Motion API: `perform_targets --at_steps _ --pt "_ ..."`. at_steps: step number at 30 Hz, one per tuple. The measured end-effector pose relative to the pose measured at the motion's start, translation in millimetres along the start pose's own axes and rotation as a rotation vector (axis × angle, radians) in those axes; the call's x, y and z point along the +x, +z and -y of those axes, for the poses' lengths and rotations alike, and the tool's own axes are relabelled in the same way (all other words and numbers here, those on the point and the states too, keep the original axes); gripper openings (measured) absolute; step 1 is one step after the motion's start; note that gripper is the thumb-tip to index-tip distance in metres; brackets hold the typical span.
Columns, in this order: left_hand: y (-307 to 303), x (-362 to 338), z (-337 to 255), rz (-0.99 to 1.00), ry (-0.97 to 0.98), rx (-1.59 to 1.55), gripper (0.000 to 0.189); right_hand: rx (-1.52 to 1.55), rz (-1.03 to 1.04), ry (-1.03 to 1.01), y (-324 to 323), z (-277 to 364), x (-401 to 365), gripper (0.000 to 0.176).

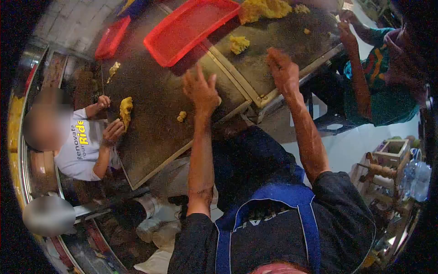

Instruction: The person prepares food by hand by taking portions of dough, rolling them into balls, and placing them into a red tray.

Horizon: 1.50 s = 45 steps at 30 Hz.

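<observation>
My left hand (200,91) is over the brown table with its fingers spread, just below a red tray. A small pale bit (219,100) shows at the edge of its palm; what lies under the palm is hidden. My right hand (284,73) is low over the table near its front edge, fingers stretched out and somewhat blurred, and its underside is hidden. A yellow dough piece (239,44) lies on the table between and beyond my hands. Left of my left hand sits a small dough lump (181,117).
The large red tray (157,43) stands ahead, with a smaller red tray (112,38) to its left. A big dough mass (264,10) lies at the back. At left, a person in a white shirt (86,146) handles dough (126,109); another in green (381,86) works at right.
</observation>
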<state>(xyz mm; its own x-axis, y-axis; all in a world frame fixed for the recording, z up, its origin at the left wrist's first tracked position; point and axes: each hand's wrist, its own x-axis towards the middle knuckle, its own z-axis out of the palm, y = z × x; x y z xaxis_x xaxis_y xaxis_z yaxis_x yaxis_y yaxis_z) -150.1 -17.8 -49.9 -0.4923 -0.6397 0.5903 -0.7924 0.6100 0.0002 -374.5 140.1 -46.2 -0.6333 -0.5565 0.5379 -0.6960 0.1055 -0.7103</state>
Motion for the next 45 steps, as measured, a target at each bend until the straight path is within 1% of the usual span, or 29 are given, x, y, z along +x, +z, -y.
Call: perform_targets --at_steps 1,2,3,4,6,7,9,11,13,15,17,19,23,25,26,28,30,31,33,34,35,36,37,39,40,41,42,43,45 --pt "0.3 -2.8 2.4 -0.003 -0.011 0.006 0.063 -0.220 0.078 -0.306 2.5 1.9 1.8 0.031" --pt "1.0 -3.3 5.2 0.013 -0.129 -0.362 0.069 -0.214 0.080 -0.312 4.2 2.6 5.4 0.031" --pt "1.7 -4.8 6.2 0.029 -0.245 -0.731 0.077 -0.217 0.215 -0.200 2.3 1.4 9.6 0.031" --pt "-1.6 -9.7 6.5 0.027 -0.248 -0.727 0.077 -0.220 0.349 -0.087 1.1 4.1 12.7 0.032" --pt "-16.4 -33.3 6.5 -0.069 -0.505 -1.255 0.078 -0.274 0.341 -0.074 3.5 5.9 11.4 0.032" --pt "-35.2 -46.1 2.2 -0.074 -0.502 -1.256 0.078 -0.332 0.328 -0.064 4.9 6.8 12.8 0.032" --pt "-78.4 -66.2 -10.0 0.210 -0.111 -0.356 0.078 -0.270 0.261 -0.122 8.2 0.3 10.6 0.034" --pt "-67.7 -69.8 -11.7 0.235 -0.202 -0.490 0.081 -0.203 0.196 -0.189 10.8 -3.1 2.8 0.035" --pt "-59.9 -43.0 -12.0 0.223 -0.279 -0.639 0.084 -0.171 0.136 -0.142 10.7 -0.6 4.4 0.035" --pt "-58.0 18.9 -10.3 0.065 -0.390 -0.969 0.082 -0.283 0.088 -0.284 13.3 -4.9 10.0 0.035" --pt "-35.7 77.0 -1.4 -0.067 -0.313 -1.425 0.074 -0.393 0.046 -0.411 9.6 -5.4 9.9 0.035" --pt "-40.4 108.8 3.7 -0.142 -0.254 -1.319 0.069 -0.248 0.280 -0.105 4.8 -1.6 9.0 0.034" --pt "-51.1 85.0 37.5 -0.195 -0.166 -1.037 0.060 -0.351 0.335 -0.054 6.0 2.1 3.3 0.035" --pt "-88.6 44.8 48.1 0.040 -0.304 -0.737 0.055 -0.310 0.190 -0.292 12.6 -5.2 -0.7 0.033" --pt "-84.0 19.5 63.1 0.100 -0.404 -0.651 0.055 -0.302 0.195 -0.293 9.2 -4.5 0.1 0.033" --pt "-77.7 -25.6 83.9 0.161 -0.518 -0.555 0.056 -0.337 0.465 -0.410 -9.4 4.1 6.4 0.037" --pt "-86.9 -60.2 94.1 0.173 -0.534 -0.351 0.053 -0.306 0.454 -0.311 -22.4 18.5 14.2 0.038" --pt "-89.5 -69.9 96.9 0.181 -0.555 -0.337 0.053 -0.286 0.430 -0.212 -22.2 21.1 16.4 0.039" --pt "-91.0 -89.0 97.8 0.236 -0.408 -0.344 0.046 -0.257 0.421 -0.309 -12.6 14.4 17.8 0.039" --pt "-94.9 -88.8 94.2 0.194 -0.312 -0.334 0.034 -0.344 0.475 -0.320 -10.0 15.4 18.4 0.039" --pt "-93.5 -91.2 93.2 0.199 -0.340 -0.323 0.034 -0.435 0.528 -0.329 -9.8 11.9 18.4 0.039" --pt "-90.3 -89.9 92.3 0.185 -0.393 -0.391 0.030 -0.676 0.609 -0.522 0.3 -20.8 22.0 0.039" --pt "-87.5 -88.6 92.7 0.173 -0.437 -0.464 0.025 -0.672 0.619 -0.528 2.1 -17.8 26.3 0.039" --pt "-87.2 -86.3 93.4 0.101 -0.393 -0.482 0.018 -0.540 0.417 -0.600 -7.7 -13.7 33.7 0.042" --pt "-92.6 -82.8 93.1 0.131 -0.489 -0.513 0.018 -0.549 0.413 -0.599 -11.7 -14.3 31.8 0.042" --pt "-96.3 -79.9 94.4 0.161 -0.586 -0.540 0.018 -0.495 0.359 -0.554 -15.2 -14.8 29.2 0.040" --pt "-88.1 -84.2 100.8 0.000 -0.564 -0.621 0.018 -0.438 0.303 -0.515 -16.6 -13.6 29.5 0.038" --pt "-87.1 -84.5 107.5 -0.005 -0.566 -0.622 0.018 -0.437 0.301 -0.520 -20.0 -6.6 29.9 0.038" --pt "-86.7 -89.6 116.4 0.003 -0.635 -0.787 0.020 -0.170 0.485 0.059 -30.5 8.9 24.8 0.033"
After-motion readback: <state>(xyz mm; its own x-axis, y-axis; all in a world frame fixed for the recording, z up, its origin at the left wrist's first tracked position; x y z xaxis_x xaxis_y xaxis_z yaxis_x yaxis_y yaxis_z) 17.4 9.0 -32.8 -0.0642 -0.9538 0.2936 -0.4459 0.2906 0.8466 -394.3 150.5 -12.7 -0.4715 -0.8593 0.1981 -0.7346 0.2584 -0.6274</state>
